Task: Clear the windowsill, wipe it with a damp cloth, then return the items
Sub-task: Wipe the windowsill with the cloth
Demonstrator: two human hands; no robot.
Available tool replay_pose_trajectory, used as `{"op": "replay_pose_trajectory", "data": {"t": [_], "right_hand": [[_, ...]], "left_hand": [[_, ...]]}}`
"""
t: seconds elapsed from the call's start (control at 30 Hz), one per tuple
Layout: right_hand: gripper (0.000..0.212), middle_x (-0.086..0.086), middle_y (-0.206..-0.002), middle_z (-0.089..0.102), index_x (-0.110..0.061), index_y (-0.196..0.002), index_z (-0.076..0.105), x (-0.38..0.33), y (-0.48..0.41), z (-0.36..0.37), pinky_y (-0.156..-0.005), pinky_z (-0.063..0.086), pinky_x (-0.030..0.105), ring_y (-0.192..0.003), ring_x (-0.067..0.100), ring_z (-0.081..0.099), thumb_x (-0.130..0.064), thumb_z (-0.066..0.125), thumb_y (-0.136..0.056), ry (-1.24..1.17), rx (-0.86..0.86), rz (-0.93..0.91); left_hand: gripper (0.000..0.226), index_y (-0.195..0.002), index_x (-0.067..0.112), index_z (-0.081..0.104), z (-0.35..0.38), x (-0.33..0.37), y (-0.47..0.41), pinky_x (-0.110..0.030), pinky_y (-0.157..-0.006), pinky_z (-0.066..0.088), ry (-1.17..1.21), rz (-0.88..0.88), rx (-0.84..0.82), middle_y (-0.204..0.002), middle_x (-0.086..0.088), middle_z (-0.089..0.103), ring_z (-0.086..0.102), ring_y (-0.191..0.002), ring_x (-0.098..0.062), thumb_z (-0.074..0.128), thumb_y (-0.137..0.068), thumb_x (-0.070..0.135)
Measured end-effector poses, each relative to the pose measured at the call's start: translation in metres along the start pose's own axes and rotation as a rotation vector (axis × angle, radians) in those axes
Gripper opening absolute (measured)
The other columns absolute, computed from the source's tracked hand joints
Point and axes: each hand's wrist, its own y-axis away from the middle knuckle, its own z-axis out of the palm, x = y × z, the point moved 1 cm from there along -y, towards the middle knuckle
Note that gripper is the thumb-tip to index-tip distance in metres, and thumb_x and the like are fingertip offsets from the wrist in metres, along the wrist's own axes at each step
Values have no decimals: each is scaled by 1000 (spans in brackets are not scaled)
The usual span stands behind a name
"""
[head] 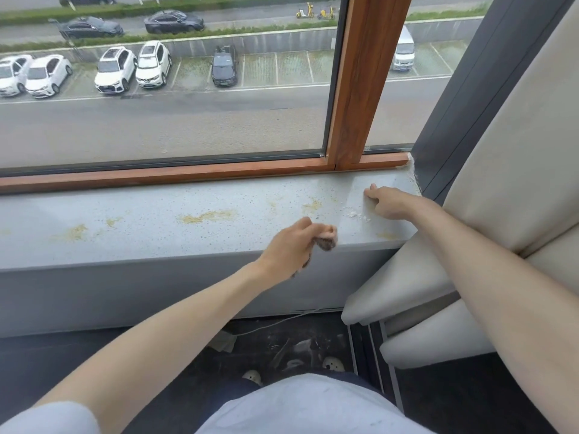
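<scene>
On the speckled grey stone windowsill (150, 242), yellowish stains (208, 216) and white crumbs (357, 214) lie scattered. The left hand (291, 249) clutches a bunched brown cloth (326, 242) at the front edge. The right hand (388, 203), fingers curled around nothing visible, rests beside the crumbs near the right end.

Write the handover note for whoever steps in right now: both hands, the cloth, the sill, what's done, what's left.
Left hand: grips the bunched cloth at the front edge of the windowsill.
Right hand: rests on the sill near its right end, fingers curled, nothing visible in it.
Done: no items stand on the visible part of the sill; the removed items are out of view.
Left: yellow stains lie along the sill and white crumbs sit beside the right hand, so the wipe is not finished. After wiping, put the items back.
</scene>
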Motion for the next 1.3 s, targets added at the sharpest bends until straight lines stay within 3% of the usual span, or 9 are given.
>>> {"op": "replay_pose_trajectory", "data": {"t": [0.1,0.23,0.47,0.6,0.73,1.0,1.17,1.23,1.3], "right_hand": [[52,5,-160,6,-8,-151,20,5,-8,1,-117,6,31,-147,23,8,-6,21,-99,-2,-27,7],[53,6,-160,6,-9,-151,23,5,-9,-1,-117,9,34,-147,26,10,-4,21,-98,23,-24,-11],[58,4,-160,3,-13,-152,18,7,-10,0,-119,6,33,-148,23,7,-1,22,-96,20,-41,-22],[56,6,-160,3,-11,-152,19,5,-7,-2,-117,9,35,-147,26,8,-1,20,-96,63,-39,-22],[54,8,-160,3,-8,-150,22,1,-5,-3,-117,12,38,-146,29,11,0,19,-96,82,-40,-28],[53,7,-160,3,-7,-148,28,7,-8,-4,-118,13,36,-146,29,13,-2,21,-96,85,-57,-59],[49,9,-160,3,-3,-142,34,1,-5,-5,-114,22,40,-143,32,23,-2,19,-96,115,-47,-28],[48,12,-160,3,-1,-142,33,-3,-4,-7,-112,26,40,-141,34,25,-1,19,-96,126,-34,-19],[50,12,-160,2,-2,-145,28,-3,-4,-6,-114,24,40,-142,33,23,-1,19,-96,119,-43,-12]], "left_hand": [[31,-118,7,62,-12,-12,-39,-43,-77,50,17,-220,220,-103,-15,58,60,-86,-34,51,-90,-2],[40,-126,10,55,-18,-46,-52,-41,-80,46,-116,-510,204,-113,-15,54,57,-96,-36,45,-90,-1],[35,-110,2,67,4,10,-47,-26,-79,41,204,-108,-168,-99,-16,63,58,-92,-27,50,-81,-11],[31,-109,9,67,-29,-24,-74,-27,-80,43,239,-341,143,-103,-10,65,58,-93,-23,55,-84,-3],[41,-123,15,60,-16,-46,-82,-35,-86,44,-48,-497,97,-113,-13,56,56,-103,-33,48,-86,-1],[34,-110,4,66,1,12,-38,-18,-67,40,32,87,-330,-97,-10,61,56,-78,-16,49,-84,-9],[28,-110,9,64,-19,-36,-68,-37,-81,46,-1,-394,103,-104,-12,60,57,-97,-31,51,-86,-1],[38,-119,11,61,-8,-32,-70,-34,-84,42,-48,-446,71,-112,-12,58,55,-105,-32,49,-85,-2],[41,-120,8,62,8,-8,-60,-34,-84,42,42,-264,-108,-108,-13,57,56,-102,-32,51,-82,-6]]}}
